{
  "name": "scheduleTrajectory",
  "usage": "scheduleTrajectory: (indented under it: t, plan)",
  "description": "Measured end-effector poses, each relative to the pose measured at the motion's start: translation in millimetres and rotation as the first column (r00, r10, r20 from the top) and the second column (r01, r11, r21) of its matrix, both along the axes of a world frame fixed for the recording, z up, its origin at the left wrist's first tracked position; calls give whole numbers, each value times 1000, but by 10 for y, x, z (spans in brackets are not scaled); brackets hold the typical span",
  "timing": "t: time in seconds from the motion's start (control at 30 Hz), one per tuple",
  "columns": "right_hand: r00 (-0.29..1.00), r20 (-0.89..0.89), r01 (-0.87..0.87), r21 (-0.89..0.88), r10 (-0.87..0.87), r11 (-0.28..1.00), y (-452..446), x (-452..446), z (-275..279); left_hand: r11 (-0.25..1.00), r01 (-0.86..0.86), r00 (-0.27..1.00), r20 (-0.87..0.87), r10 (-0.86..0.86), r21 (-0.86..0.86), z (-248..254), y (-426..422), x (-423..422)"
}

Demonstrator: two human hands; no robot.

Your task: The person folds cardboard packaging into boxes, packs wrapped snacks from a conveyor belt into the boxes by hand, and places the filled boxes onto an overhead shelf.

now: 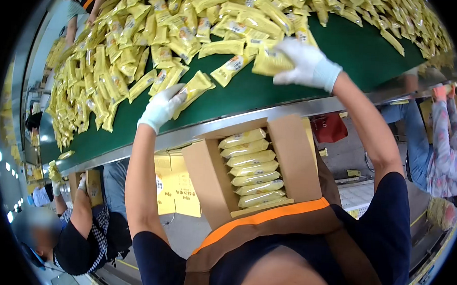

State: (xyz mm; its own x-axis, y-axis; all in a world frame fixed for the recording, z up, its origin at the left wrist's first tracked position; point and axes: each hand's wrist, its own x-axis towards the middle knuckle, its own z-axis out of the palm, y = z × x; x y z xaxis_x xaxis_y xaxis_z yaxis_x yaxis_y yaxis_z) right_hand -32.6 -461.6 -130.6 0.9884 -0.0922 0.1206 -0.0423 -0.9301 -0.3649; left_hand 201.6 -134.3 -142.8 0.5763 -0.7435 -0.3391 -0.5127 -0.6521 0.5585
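Many yellow wrapped packets (pixel 109 76) are heaped on a green conveyor belt (pixel 230 104). My left hand (pixel 163 107), in a white glove, is closed on a yellow packet (pixel 196 90) near the belt's front edge. Further right, my right hand (pixel 304 64), also gloved, grips a yellow packet (pixel 271 62) above the belt, its fingers bent over the packet's right end. Below the belt, in front of my body, an open cardboard box (pixel 295 158) holds a row of several yellow packets (pixel 253 169) lying flat side by side.
A metal rail (pixel 188 135) edges the belt. Yellow printed cartons (pixel 178 186) stand left of the box. A co-worker (pixel 77 227) is at the lower left, another person (pixel 442 147) at the right, and one more (pixel 84 4) across the belt. A red bag (pixel 329 127) lies behind the box.
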Motion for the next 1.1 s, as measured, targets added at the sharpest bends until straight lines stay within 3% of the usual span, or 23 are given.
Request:
scheduleTrajectory:
  t: [0.07,0.17,0.27,0.3,0.33,0.37,0.43,0.47,0.53,0.57,0.6,0.67,0.7,0.8,0.83,0.93,1.0,1.07,1.1]
  plan:
    - [998,4,-60,8,60,998,-138,307,55,995,41,999,-17,-40,88,87,-87,45]
    - [988,-152,-42,-97,27,994,-45,513,-102,955,152,978,-176,-108,255,275,-256,41]
    - [978,-172,-134,-110,114,985,112,411,-82,932,209,959,126,-255,297,303,-261,-122]
    - [977,-142,-175,-118,158,977,164,331,-130,951,164,974,108,-198,262,176,-188,-105]
    - [973,-111,-214,-130,201,968,200,243,-205,976,190,943,257,-212,107,41,-81,-169]
    - [977,4,-208,-155,212,966,228,160,-281,975,181,918,332,-216,132,-54,-17,-186]
    - [983,-48,-183,-153,178,971,257,138,-239,966,128,899,385,-208,223,103,-107,-463]
    - [984,-73,-172,-154,162,973,271,130,-208,990,98,924,361,-128,99,58,-77,-468]
    - [985,-41,-171,-132,167,976,290,36,-117,995,65,870,493,-21,-72,53,-32,-342]
    - [987,1,-159,-127,161,979,323,-11,-39,991,-42,827,553,104,-124,58,-53,-215]
    - [988,31,-146,-119,151,982,346,-67,8,969,-64,883,440,166,-237,62,-19,-23]
    - [995,-53,-80,118,86,990,366,-94,-98,989,-128,991,32,131,-74,-52,-53,343]
    - [984,-175,-19,70,31,997,396,-132,-114,998,-54,975,218,47,26,63,-79,279]
    - [971,-237,20,-49,-31,999,268,-127,-153,1000,-21,847,531,8,18,-272,4,253]
    - [917,-398,29,-23,-36,999,237,-35,-77,995,-70,858,514,24,70,-145,-32,95]
    - [919,-279,-247,147,280,958,319,336,112,995,-95,818,569,90,-22,-142,-41,-51]
    - [886,-257,-269,393,386,879,507,750,278,983,-183,875,459,155,19,-90,-64,-38]
    - [903,-254,-261,321,348,911,601,1238,154,985,-166,872,474,121,54,-115,-82,20]
    - [867,-344,-261,300,360,917,616,1341,139,966,-174,933,347,99,193,-41,-107,60]
